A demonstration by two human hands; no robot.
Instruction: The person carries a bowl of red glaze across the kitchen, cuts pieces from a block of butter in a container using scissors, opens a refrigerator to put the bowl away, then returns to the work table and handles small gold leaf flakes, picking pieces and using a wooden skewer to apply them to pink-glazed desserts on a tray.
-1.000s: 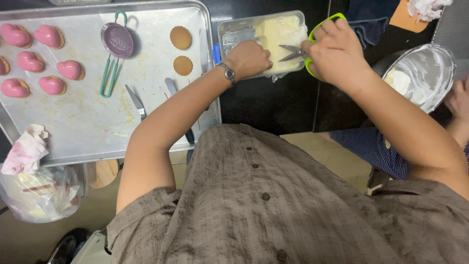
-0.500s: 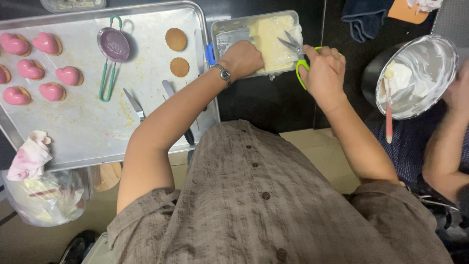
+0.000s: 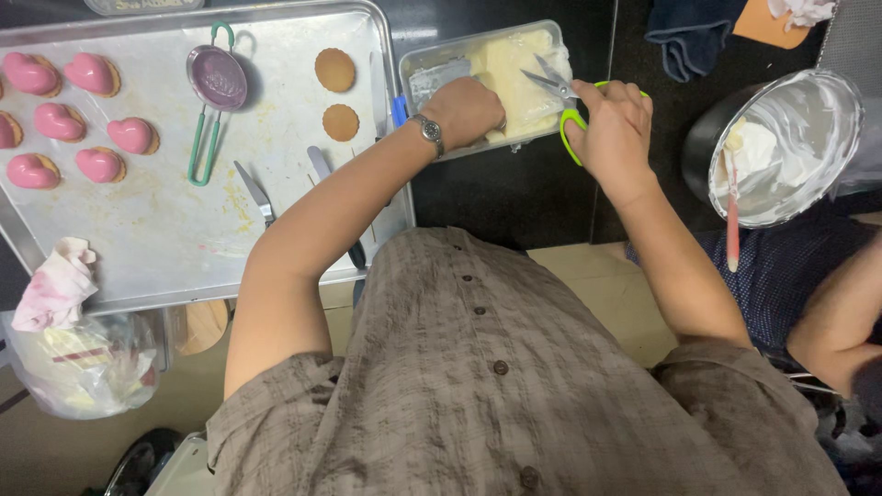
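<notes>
At about 12 o'clock on the dark tabletop (image 3: 514, 197), the left hand (image 3: 469, 110) is curled in a fist on the near edge of a clear plastic container (image 3: 432, 69) of pale yellow cream, while the right hand (image 3: 614, 129), just at 3 o'clock of it, has its fingers closed through the green handles of scissors (image 3: 562, 92) whose parted blades point over the cream. A metal tray (image 3: 165, 248) at 10 o'clock carries pink heart-shaped cakes (image 3: 64, 119), two round biscuits (image 3: 336, 92), a purple sieve (image 3: 215, 81) and two knives (image 3: 254, 191), and a bowl of white cream (image 3: 781, 147) stands at 3 o'clock
</notes>
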